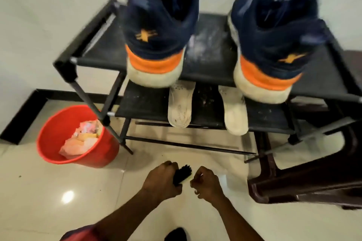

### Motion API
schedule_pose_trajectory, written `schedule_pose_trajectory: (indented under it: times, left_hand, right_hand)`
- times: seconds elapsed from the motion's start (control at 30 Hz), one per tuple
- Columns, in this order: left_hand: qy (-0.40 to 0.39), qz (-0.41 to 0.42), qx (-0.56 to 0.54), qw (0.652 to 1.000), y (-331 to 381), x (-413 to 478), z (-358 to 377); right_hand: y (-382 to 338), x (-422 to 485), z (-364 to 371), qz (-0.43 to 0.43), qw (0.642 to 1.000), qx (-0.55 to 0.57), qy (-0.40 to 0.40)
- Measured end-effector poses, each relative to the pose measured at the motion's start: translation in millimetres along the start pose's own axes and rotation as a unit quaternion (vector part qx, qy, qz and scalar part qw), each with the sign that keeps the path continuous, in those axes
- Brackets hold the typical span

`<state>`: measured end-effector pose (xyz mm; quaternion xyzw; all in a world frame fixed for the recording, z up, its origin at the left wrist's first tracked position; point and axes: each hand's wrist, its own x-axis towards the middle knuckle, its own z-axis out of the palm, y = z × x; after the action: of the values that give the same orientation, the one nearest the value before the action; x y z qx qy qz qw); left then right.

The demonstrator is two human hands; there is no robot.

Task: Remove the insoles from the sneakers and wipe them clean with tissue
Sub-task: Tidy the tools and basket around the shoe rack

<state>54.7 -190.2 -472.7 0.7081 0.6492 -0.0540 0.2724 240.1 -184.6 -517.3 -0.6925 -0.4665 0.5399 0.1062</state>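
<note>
1. both insoles are already out of the shoes. the left insole (180, 105) and the right insole (235, 111) lie apart on the lower shelf of the shoe rack (211, 55), with their near ends hanging past its front edge, so they look easy to lift.
2. the 2 shoes, the left sneaker (158, 31) and the right sneaker (274, 41), stand on the top shelf with their heels toward you. each heel overhangs the front bar and hides the far end of the insole below it.
3. your left hand (162, 180) grips a brush (184, 174), fingers wrapped round its body and the black bristles pointing toward the other hand. it looks suited to loosening grit, but it is not the tissue the task calls for.
4. your right hand (207, 186) sits just beside the brush tip with its fingers curled in. i cannot tell whether it pinches anything.
5. the left insole shows dark specks, so it probably needs more wiping than the right insole.
6. a red bucket (98, 160) stands on the floor (58, 191) by the rack's left leg and holds crumpled tissue (82, 139), probably waste.
7. a dark stool (313, 182) crowds the rack's right side, so reaching the right insole is likely easier from the front. no fresh tissue is in view.
</note>
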Motion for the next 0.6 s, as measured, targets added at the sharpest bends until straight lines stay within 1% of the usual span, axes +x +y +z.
schedule_pose_trajectory:
  times: [0.07,0.13,0.33,0.5,0.6]
  left_hand:
    - [0.028,-0.003,-0.022,0.999,13.0,-20.4,-34.6]
    - [0.057,0.0,-0.033,0.998,27.2,-45.5,-74.1]
    - [0.144,0.018,-0.087,0.986,81.8,-131.3,-183.7]
    - [0.22,0.031,-0.102,0.97,139.6,-199.7,-256.0]
    - [0.247,0.04,-0.127,0.96,180.9,-233.2,-294.7]
  right_hand:
    - [-30.6,-32.1,-15.9,-0.014,0.997,0.081,0.01]
    - [-58.4,-71.7,-36.1,-0.053,0.991,0.116,0.026]
    - [-120.4,-194.5,-104.6,-0.165,0.965,0.185,0.087]
    - [-160.1,-289.7,-167.4,-0.235,0.938,0.225,0.122]
    - [-182.1,-341.1,-202.3,-0.275,0.919,0.243,0.145]
